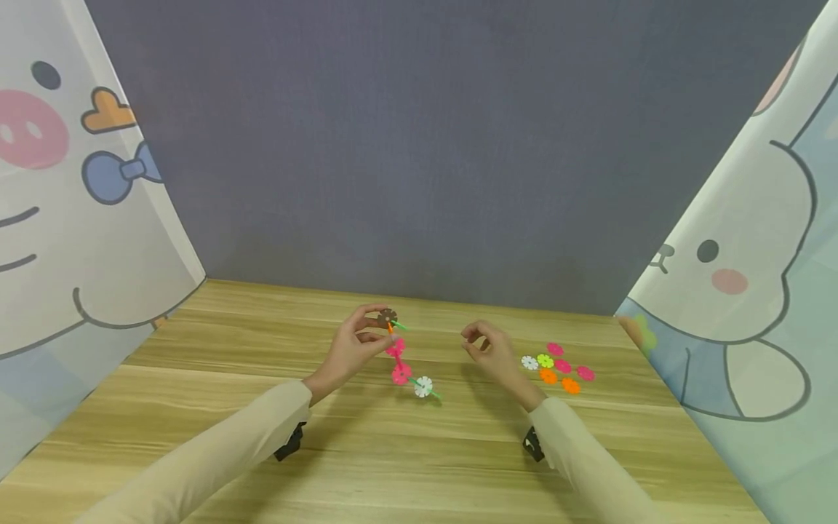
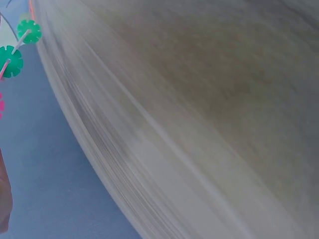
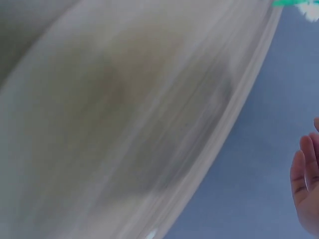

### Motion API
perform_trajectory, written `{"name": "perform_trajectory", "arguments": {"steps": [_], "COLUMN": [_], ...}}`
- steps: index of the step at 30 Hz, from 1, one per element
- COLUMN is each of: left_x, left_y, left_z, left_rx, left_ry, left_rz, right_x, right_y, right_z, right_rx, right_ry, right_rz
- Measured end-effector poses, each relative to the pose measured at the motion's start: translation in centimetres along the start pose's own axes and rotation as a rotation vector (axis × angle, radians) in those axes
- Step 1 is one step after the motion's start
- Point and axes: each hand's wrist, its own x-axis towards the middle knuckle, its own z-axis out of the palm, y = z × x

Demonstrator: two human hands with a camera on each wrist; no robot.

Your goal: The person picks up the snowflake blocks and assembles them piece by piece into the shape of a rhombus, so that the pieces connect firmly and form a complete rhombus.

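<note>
In the head view my left hand grips the upper part of a chain of notched discs and thin sticks. A dark brown disc is at its fingertips, with a pink disc beside the thumb. Below hang another pink disc and a white disc, with green sticks. Green discs show at the left wrist view's edge, beside part of that hand. My right hand, fingers loosely bent, holds nothing; it also appears in the right wrist view. Sleeves cover much of both wrist views.
Loose discs lie on the wooden table right of my right hand: pink, orange, yellow-green and white. A dark grey panel stands behind, with cartoon-printed panels on both sides.
</note>
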Motion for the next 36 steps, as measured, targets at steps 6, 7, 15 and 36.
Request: {"name": "perform_trajectory", "arguments": {"steps": [6, 7, 15, 36], "left_x": [-0.2, -0.2, -0.2, -0.5], "left_y": [0.3, 0.3, 0.1, -0.1], "left_z": [-0.3, -0.4, -0.8, -1.1], "left_rx": [0.004, 0.005, 0.013, 0.041], "left_ry": [-0.005, -0.007, -0.005, 0.010], "left_rz": [0.000, -0.002, 0.010, 0.060], "right_x": [-1.3, -1.5, -2.5, -3.3], "right_y": [1.8, 2.1, 4.6, 8.7], "right_z": [-3.0, -3.3, -6.2, -9.2], "right_rx": [-0.066, -0.075, -0.148, -0.268], "right_ry": [-0.096, -0.096, -0.150, -0.402], "right_rz": [0.121, 0.121, 0.156, 0.249]}}
